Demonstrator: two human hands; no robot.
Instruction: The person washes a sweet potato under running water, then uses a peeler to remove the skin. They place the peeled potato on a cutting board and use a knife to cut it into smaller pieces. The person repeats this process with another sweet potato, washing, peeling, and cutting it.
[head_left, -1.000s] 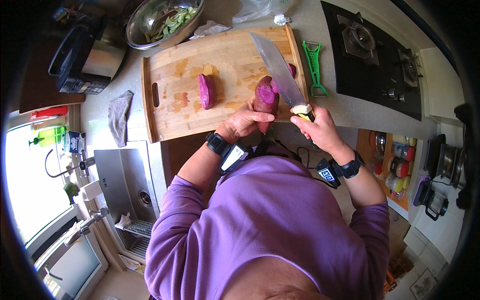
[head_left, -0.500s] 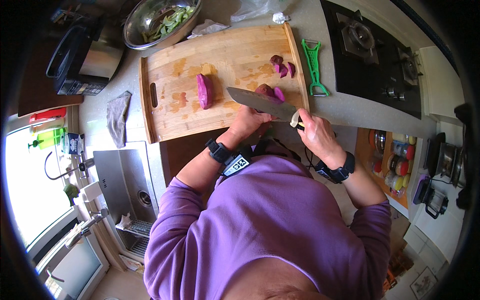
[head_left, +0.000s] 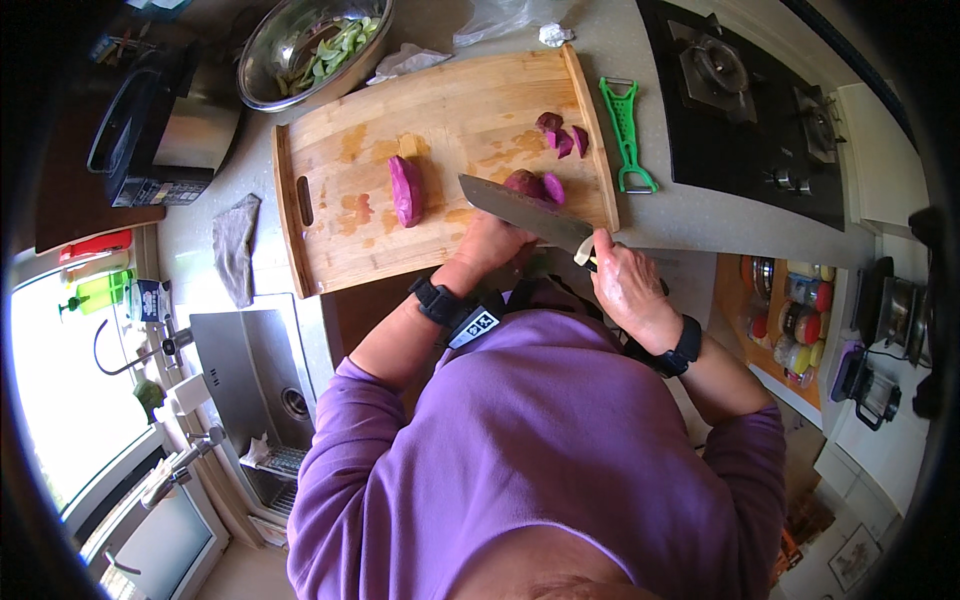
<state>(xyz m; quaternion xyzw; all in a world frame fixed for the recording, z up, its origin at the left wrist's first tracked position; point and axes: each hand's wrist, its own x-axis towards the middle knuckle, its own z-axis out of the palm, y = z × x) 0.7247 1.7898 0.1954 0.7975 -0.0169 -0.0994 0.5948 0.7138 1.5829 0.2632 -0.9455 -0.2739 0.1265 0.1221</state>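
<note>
My right hand (head_left: pixel 633 287) grips a kitchen knife (head_left: pixel 525 213) by its handle, and its broad blade slants up to the left across the near right of a wooden cutting board (head_left: pixel 480 110). Against the blade's far side lies a reddish-skinned purple sweet potato (head_left: pixel 524 182), with a bright cut slice (head_left: pixel 553 188) at its right. My left hand (head_left: pixel 497 243) is closed on the sweet potato's near part; the blade covers its fingertips. A peeled purple sweet potato (head_left: pixel 406 191) lies left of the knife. Several small purple pieces (head_left: pixel 563 138) sit near the board's right edge.
A green peeler (head_left: pixel 625 135) lies between the board and a black gas stove (head_left: pixel 745 110). Beyond the board stands a steel bowl (head_left: pixel 262 75) of green vegetable slices. A grey cloth (head_left: pixel 235 247) rests left of the board, above the sink (head_left: pixel 250 365).
My right hand and the knife handle have shifted slightly left and toward me. The blade stays beside the sweet potato. The whole view has shifted a little.
</note>
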